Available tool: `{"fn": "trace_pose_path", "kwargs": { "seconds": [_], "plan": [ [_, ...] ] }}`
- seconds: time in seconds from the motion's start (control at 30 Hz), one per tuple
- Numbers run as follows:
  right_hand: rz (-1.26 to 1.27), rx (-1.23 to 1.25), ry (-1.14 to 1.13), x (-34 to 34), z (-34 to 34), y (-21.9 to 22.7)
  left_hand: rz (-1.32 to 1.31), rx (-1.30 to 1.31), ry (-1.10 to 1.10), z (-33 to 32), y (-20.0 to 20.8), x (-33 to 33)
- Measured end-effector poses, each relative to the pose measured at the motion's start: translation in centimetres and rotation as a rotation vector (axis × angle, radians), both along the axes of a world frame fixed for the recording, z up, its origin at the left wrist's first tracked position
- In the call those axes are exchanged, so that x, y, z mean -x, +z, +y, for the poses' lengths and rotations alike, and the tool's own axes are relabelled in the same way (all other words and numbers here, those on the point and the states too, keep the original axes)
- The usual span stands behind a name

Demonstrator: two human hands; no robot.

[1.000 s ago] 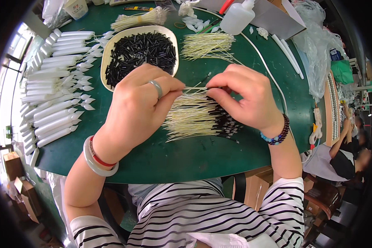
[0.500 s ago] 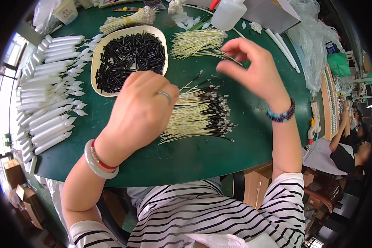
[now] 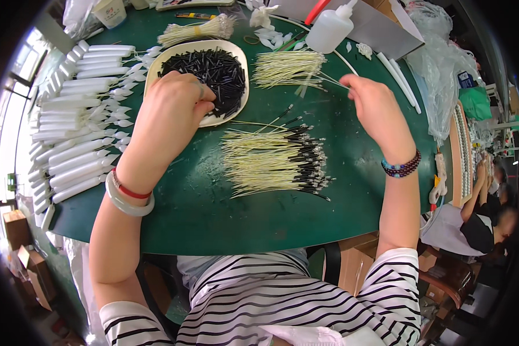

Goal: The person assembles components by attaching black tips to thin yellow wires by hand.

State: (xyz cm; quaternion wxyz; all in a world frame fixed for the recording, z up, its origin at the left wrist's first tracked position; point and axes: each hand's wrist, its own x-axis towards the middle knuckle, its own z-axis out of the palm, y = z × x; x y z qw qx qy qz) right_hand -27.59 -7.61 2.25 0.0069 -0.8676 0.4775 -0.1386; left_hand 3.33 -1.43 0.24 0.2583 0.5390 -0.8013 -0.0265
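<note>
My left hand (image 3: 176,109) dips into a cream tray (image 3: 245,78) heaped with short black tubes (image 3: 222,75). Its thumb and fingers are drawn together, and the hand hides whatever is between them. At the far right, my right hand (image 3: 378,112) pinches the end of a thin pale wire (image 3: 335,82). That wire stretches toward a bundle of pale yellow wires (image 3: 288,68) beside the tray. Nearer to me lies a second spread of wires (image 3: 259,158), with black sleeves (image 3: 308,160) and small clear tips at their right ends.
White candle-shaped pieces with flame tips (image 3: 81,154) line the left side. Along the back are another tied wire bundle (image 3: 199,29), a white squeeze bottle (image 3: 330,30) and a grey box (image 3: 380,26). White tubes (image 3: 399,82) and a glue gun (image 3: 438,181) lie at right.
My left hand has moved from above the near wires into the tray of black tubes. My right hand has closed on a pale wire's end and shifted slightly right.
</note>
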Motion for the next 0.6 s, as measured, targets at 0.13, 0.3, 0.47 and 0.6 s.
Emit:
{"fn": "trace_pose_path", "kwargs": {
  "seconds": [0.13, 0.3, 0.47, 0.6],
  "plan": [
    [-0.019, 0.186, -0.045, 0.4, 0.4, 1.2, -0.02, 0.005, 0.032, -0.1, 0.0, 0.3],
    [-0.196, 0.054, 0.102, -1.9, 1.4, 1.0, 0.053, 0.064, -0.007, 0.2, -0.1, -0.1],
    [-0.056, 0.062, 0.146, -1.7, 1.4, 0.2, -0.005, 0.028, 0.041, 0.7, 1.5, 0.6],
    [-0.257, -0.05, 0.172, -2.5, 2.1, 1.1, 0.259, -0.003, 0.07, 1.4, 1.7, 1.9]
  ]
}}
